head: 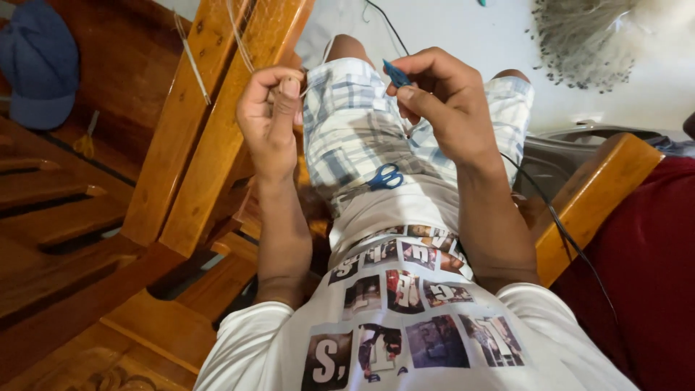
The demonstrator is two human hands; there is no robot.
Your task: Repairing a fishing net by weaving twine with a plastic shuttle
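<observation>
The left hand (269, 119) pinches thin net twine (242, 43) running up to 12 o'clock, and the right hand (441, 108) has its grip clenched on a blue netting needle (395, 73). A finished bundle of net (586, 36) lies at 1 o'clock; the blue scissors (386, 176) rest untouched on the lap, so knotting looks midway.

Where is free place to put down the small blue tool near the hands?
The lap is free above the blue scissors, between the left hand and right hand. The pale floor beyond the knees is bare. Crowded: wooden frame at left, grey heap.
</observation>
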